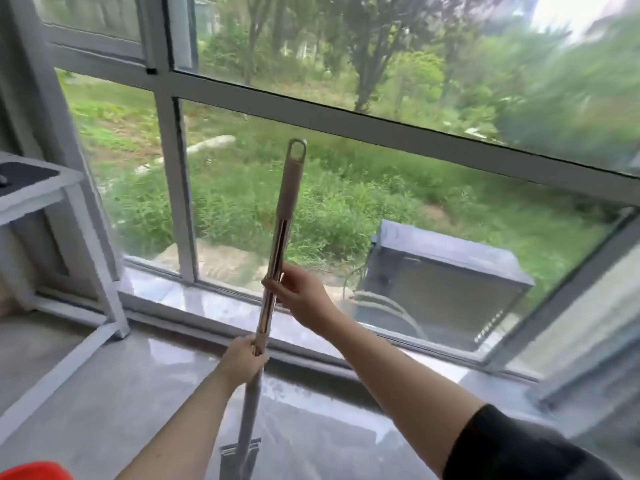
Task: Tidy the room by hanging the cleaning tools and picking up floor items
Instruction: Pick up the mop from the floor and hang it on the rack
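Long mop with shiny metal pole, pale beige plastic grip and hanging loop at top (277,247) held near upright, tilted slightly to the right at the top end, in front of large grey-framed window (346,116). Left hand (244,358) wrapped around pole at lower part of shiny section; fingers (259,359) curled closed round it, firm grip. Right hand (298,292) higher up the same pole, above left fingers; thumb and fingertips pinching pole from the right side, palm off the pole. Beige grip and loop well above right fingers, loop end free, touching nothing visible. Below left fingers, pole turns matte grey and runs down to flat rectangular grey mop head (239,452) near glossy grey floor (121,393); contact between head and floor cannot be told, lower edge cut by frame. Right forearm bare, black sleeve (519,452) at upper arm. Left of both hands: white-framed stand with dark top panel (38,188), legs on floor, well apart from mop. Far below left fingers, at bottom left corner: edge of red-orange rounded object (34,472), mostly out of frame, identity unclear. Beyond glass, right of right fingers: dark grey outdoor air-conditioner box (443,282) with pale hoses. Grass and trees behind, blurred.
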Available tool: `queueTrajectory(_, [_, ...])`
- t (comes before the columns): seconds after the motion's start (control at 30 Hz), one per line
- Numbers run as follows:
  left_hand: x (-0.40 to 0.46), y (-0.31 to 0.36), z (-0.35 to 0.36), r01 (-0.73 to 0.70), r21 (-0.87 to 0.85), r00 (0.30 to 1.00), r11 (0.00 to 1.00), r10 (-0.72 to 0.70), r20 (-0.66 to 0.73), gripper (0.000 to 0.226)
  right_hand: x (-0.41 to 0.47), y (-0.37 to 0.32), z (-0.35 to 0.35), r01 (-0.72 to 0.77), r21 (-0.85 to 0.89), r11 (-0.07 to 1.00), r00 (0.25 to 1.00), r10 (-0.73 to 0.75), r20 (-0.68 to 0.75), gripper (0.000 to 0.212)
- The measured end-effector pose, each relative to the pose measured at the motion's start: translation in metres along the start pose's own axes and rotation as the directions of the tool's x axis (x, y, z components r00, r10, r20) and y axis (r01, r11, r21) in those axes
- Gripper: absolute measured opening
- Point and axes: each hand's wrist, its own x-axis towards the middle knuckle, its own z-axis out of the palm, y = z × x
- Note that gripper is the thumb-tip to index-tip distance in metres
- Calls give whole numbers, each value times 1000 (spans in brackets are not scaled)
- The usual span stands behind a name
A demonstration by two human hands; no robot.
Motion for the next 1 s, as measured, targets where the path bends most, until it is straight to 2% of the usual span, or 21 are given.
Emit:
queueTrajectory(0.07, [1, 23, 24, -74, 2, 993, 997, 74, 88, 5, -22, 7, -30, -61, 17, 998, 993, 62, -96, 11])
queueTrajectory(0.17, [-5, 64, 71, -211, 98, 955, 972, 184, 234, 7, -69, 22, -81, -122, 30, 992, 962, 126, -244, 17])
queueTrajectory(0.23, [-16, 92, 103, -307, 178, 922, 935, 246, 298, 7, -105, 30, -114, -148, 62, 987, 934, 160, -320, 12])
queueTrajectory(0.37, [-61, 152, 185, -497, 259, 840, 828, 385, 382, 9, -189, 38, -192, -239, 70, 969, 833, 241, -498, 8])
queueTrajectory(0.47, [-97, 187, 244, -612, 265, 761, 745, 465, 452, 23, -251, 40, -245, -286, 70, 956, 766, 272, -583, 9])
queueTrajectory(0.53, [-125, 211, 284, -695, 255, 691, 672, 526, 496, 26, -297, 42, -280, -319, 94, 943, 722, 306, -621, 14])
queueTrajectory(0.6, [-157, 232, 323, -781, 223, 603, 584, 609, 515, 19, -342, 44, -312, -339, 122, 933, 673, 331, -661, 21])
queueTrajectory(0.73, [-234, 274, 397, -889, 124, 433, 441, 718, 545, 13, -433, 45, -374, -387, 112, 915, 569, 332, -753, 15])
queueTrajectory(1.0, [-375, 348, 509, -924, -52, 261, 378, 726, 636, 19, -587, 37, -469, -454, 121, 883, 367, 309, -877, 16])
